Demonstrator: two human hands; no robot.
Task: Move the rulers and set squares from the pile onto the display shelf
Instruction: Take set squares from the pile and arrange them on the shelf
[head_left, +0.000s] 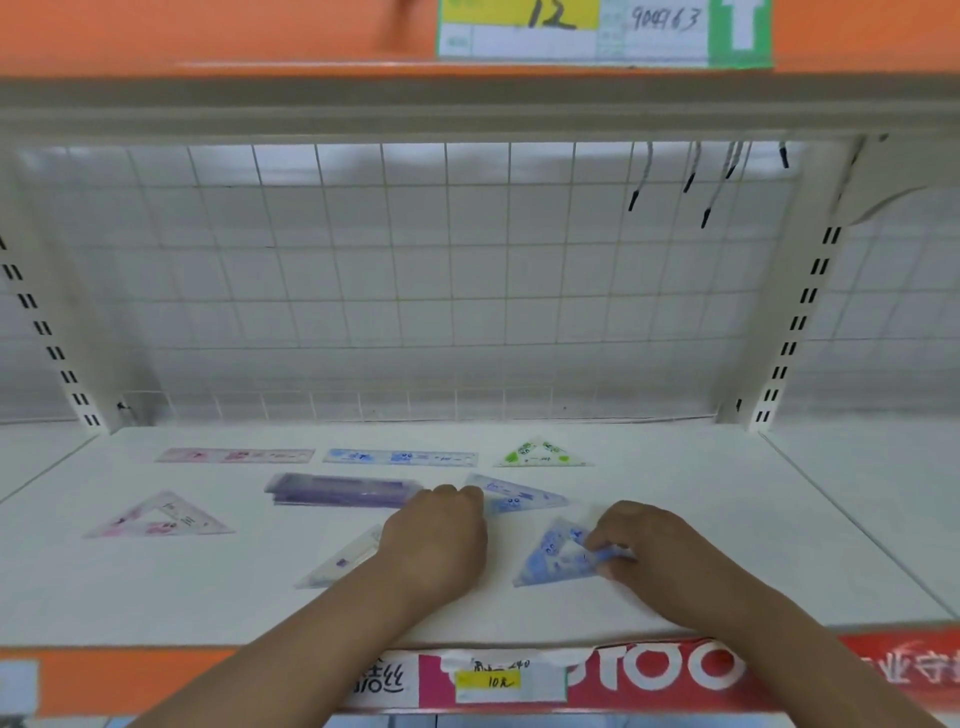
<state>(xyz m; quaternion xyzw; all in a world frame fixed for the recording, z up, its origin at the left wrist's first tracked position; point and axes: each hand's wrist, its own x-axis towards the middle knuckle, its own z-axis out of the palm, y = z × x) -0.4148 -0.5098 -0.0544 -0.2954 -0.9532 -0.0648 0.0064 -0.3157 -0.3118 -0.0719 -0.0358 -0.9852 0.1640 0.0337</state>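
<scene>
White display shelf (675, 519), wire grid back (415, 286), orange price strip (156, 675) along the front lip. The source pile isn't in view. Stock lies flat and spaced in rough rows, apparently so each piece reads from the aisle: pink ruler (236, 455), blue ruler (400, 457) and green set square (543, 454) along the back; purple stack (343, 490) and far blue set square (524, 493) mid-row; pink set square (161, 517) front-left; clear set square (337, 564) partly under the left forearm. Right hand (644, 545) pinches the right corner of the near blue set square (550, 561), fingertips narrow on the edge, the piece lying on the deck. Looks like it's being nudged square to the row. Left hand (436, 535) is knuckles-up, fingers curled down at the near corner of the far blue set square; can't tell whether it grips or just steadies. Judgement: placement mostly done, alignment step in hand. Thin slick plastic, so it slides easily and is hard to lift off a flat deck.
</scene>
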